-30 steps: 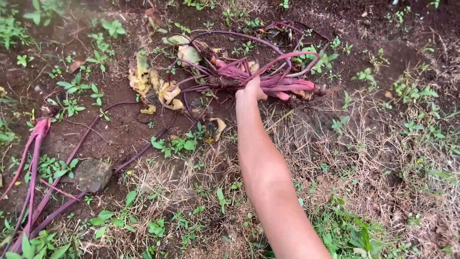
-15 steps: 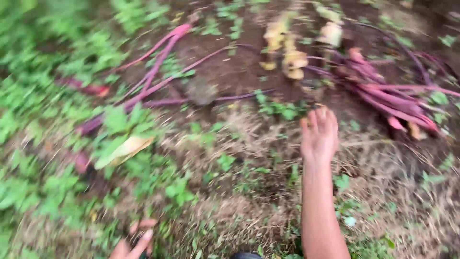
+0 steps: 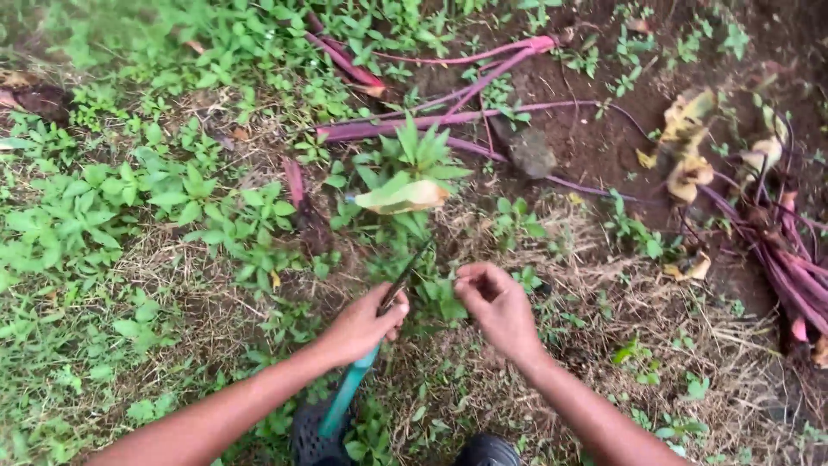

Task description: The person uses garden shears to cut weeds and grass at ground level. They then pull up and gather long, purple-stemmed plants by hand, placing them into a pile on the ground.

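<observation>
My left hand (image 3: 362, 324) grips a knife with a teal handle (image 3: 349, 393); its dark blade (image 3: 405, 276) points up and right into the low weeds. My right hand (image 3: 498, 309) hovers just right of the blade with fingers curled and nothing in it. A small green plant (image 3: 414, 160) with a pale yellowed leaf (image 3: 404, 198) stands just beyond both hands. A bundle of cut purple-red stalks (image 3: 789, 259) lies on bare soil at the right edge, away from both hands.
Long purple stems (image 3: 448, 116) trail over dark soil at the top. A grey stone (image 3: 529, 153) sits among them. Yellow wilted leaves (image 3: 686, 138) lie upper right. Dry grass covers the ground to the right, green weeds the left. My shoes (image 3: 487, 450) show below.
The view swung left and down. My right hand let go of the purple stalk bundle and drew back near my body. My left hand with the knife has come into view.
</observation>
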